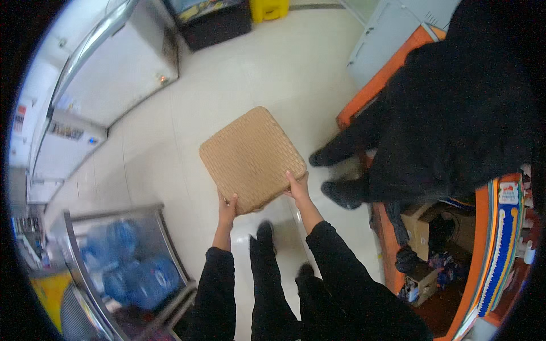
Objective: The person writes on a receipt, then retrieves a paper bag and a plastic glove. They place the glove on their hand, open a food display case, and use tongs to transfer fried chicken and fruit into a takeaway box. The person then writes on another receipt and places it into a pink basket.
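A square tan woven basket or box (251, 157) with rounded corners is held out over the pale tiled floor, its flat woven face upward. At its near left corner my left hand (227, 209) grips it, thumb on top. My right hand (297, 186) holds the near right corner in the same way, with the thumb on the upper face and the fingers under the edge. The underside of the woven piece is hidden.
A person in black (443, 111) stands close on the right, by an orange counter (388, 255) with boxes inside. At lower left is a metal-framed rack (115, 211) of blue water jugs (149, 281). White chest freezers (123, 64) line the upper left, near a black bin (219, 25).
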The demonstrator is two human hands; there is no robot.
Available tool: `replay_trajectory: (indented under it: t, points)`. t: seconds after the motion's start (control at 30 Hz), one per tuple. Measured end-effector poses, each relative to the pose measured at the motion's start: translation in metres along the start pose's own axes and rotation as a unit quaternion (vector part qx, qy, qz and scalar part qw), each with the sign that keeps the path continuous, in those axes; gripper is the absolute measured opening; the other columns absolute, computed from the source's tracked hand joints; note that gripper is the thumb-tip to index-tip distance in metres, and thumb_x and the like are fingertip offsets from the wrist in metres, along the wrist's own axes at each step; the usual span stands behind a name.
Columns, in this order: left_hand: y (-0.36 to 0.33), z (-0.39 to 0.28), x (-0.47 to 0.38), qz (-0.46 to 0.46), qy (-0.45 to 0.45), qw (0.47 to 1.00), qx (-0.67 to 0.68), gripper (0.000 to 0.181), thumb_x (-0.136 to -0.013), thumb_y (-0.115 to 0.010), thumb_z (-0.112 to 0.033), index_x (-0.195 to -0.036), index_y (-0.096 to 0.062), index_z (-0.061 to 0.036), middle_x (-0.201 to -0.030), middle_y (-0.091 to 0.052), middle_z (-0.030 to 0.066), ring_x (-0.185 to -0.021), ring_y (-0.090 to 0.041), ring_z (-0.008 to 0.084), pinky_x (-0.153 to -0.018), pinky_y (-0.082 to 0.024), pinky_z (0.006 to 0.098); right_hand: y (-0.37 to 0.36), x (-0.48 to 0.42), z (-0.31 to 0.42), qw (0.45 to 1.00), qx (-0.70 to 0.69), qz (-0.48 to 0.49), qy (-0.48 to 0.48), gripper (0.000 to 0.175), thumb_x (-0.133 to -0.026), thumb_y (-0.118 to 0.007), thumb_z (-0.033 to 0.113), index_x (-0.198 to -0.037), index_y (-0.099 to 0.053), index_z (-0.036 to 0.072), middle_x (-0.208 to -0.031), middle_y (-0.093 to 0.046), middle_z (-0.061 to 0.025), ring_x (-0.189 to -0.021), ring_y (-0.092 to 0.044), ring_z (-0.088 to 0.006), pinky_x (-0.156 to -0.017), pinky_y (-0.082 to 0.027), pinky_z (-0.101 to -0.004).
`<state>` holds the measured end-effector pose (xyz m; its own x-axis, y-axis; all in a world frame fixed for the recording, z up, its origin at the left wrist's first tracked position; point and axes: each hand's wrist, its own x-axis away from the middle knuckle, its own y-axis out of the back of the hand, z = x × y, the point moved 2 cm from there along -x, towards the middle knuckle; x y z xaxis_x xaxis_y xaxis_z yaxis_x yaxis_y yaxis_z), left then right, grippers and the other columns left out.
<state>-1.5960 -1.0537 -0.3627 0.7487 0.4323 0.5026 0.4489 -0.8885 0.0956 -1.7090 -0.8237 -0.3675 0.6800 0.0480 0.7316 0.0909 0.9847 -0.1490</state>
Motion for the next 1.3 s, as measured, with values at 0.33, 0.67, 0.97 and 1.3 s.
replay_trajectory:
  t: [0.33,0.67,0.97,1.3]
  points:
    - [-0.227,-0.191,-0.285,0.072,-0.024,0.992,-0.105,0.082,-0.086,-0.061,-0.032,-0.145,-0.008,-0.0094,-0.136,-0.039,0.0226,-0.119,-0.046,0.035,-0.094,-0.042,0.0389,0.009,-0.094,0.05,0.95,0.183,0.061,0.246,0.06,-0.089,-0.056,0.007,-0.138,-0.021,-0.001,-0.141,-0.031,-0.0187,-0.129,-0.034,-0.0271,-0.106,-0.029,-0.0358]
    - [-0.506,-0.289,-0.411,0.113,-0.147,0.968,-0.171,0.079,-0.085,-0.059,-0.035,-0.143,-0.014,-0.0052,-0.136,-0.039,0.0235,-0.122,-0.044,0.0346,-0.098,-0.036,0.0382,0.025,0.03,0.048,0.885,0.452,0.052,0.1,0.06,-0.084,-0.061,0.04,-0.131,-0.041,0.009,-0.14,-0.036,-0.0161,-0.13,-0.032,-0.0372,-0.106,-0.028,-0.0497]
    - [-0.414,-0.193,-0.364,0.291,-0.132,0.912,-0.256,0.067,-0.092,-0.04,-0.047,-0.139,-0.03,-0.0001,-0.144,-0.029,0.0212,-0.134,-0.025,0.0332,-0.109,-0.02,0.0372,0.003,0.033,-0.009,0.85,0.51,0.037,0.124,0.053,-0.083,-0.058,0.044,-0.126,-0.048,0.015,-0.141,-0.035,-0.0126,-0.129,-0.032,-0.0397,-0.103,-0.032,-0.0498]
    - [-0.069,-0.012,0.031,0.56,0.131,0.527,-0.626,0.054,-0.076,-0.059,-0.051,-0.118,-0.055,-0.0173,-0.099,-0.06,-0.0006,-0.085,-0.055,0.0158,-0.07,-0.045,0.0351,0.091,0.291,-0.142,0.963,0.227,0.05,-0.137,0.112,-0.069,-0.052,0.076,-0.141,-0.018,-0.002,-0.141,-0.029,-0.0272,-0.131,-0.029,-0.0359,-0.108,-0.026,-0.0411]
